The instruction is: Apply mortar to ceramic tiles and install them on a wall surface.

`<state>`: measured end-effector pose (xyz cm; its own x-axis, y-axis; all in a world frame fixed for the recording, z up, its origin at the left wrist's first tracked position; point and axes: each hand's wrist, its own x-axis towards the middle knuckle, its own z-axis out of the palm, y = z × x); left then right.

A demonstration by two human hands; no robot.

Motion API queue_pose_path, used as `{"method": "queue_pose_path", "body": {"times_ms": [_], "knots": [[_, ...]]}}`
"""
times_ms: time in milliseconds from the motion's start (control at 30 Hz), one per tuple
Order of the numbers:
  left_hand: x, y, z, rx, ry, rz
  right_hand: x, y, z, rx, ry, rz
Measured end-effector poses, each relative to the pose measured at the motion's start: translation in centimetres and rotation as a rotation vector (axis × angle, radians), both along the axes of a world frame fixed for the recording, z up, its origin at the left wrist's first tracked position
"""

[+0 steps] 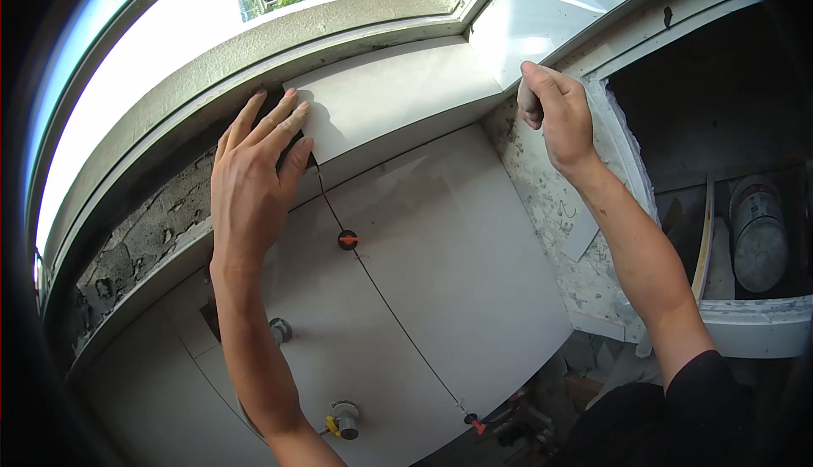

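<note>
A pale sill tile [402,90] lies along the window ledge, with a matching narrow strip along its front edge. My left hand [246,196] is at the tile's left end, fingers stretched out and fingertips by its edge. Over the right end of the ledge, my right hand [559,116] is raised in a fist, and no object shows in it. Below the sill are large pale wall tiles [466,230]. A black round tile leveller with an orange bar [347,240] sits on their joint, and a red-handled one [476,424] sits lower on the same line.
Left of the sill tile runs a bare rough mortar bed [148,234]. Two metal pipe fittings [345,420] stick out of the tiled wall. At the right, a dark framed opening [711,120] holds a cylindrical container [760,234]. The window frame [339,31] curves along the far side.
</note>
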<state>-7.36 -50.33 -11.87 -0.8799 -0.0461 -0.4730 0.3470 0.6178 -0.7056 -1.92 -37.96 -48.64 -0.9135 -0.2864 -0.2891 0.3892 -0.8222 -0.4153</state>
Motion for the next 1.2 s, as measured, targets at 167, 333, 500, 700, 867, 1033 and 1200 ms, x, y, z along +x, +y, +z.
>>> {"method": "queue_pose_path", "body": {"times_ms": [167, 333, 500, 700, 867, 1033, 1200], "knots": [[0.0, -0.2, 1.0, -0.064, -0.002, -0.021, 0.5, 4.5, -1.9, 0.231, -0.002, -0.232], [-0.1, -1.1, -0.1, -0.074, -0.028, -0.127, 2.6, 9.7, -3.8, 0.407, -0.058, -0.295], [-0.3, 0.7, 0.1, -0.011, -0.131, -0.065, 5.7, 10.2, -3.9, 0.422, -0.081, -0.208], [-0.2, 1.3, 0.0, 0.026, -0.090, 0.014, 7.8, 11.1, -4.2, 0.501, -0.069, -0.131], [-0.3, 1.4, 0.3, 0.012, -0.070, 0.027, 8.2, 12.5, -4.1, 0.576, -0.049, -0.109], [-0.9, 0.3, 0.7, 0.365, 0.209, 0.145, 10.4, 17.4, -2.8, 0.697, -0.006, 0.000], [-0.3, -0.5, 0.1, 0.259, 0.267, -0.025, 13.7, 21.7, -3.1, 0.883, 0.135, 0.100]]}}
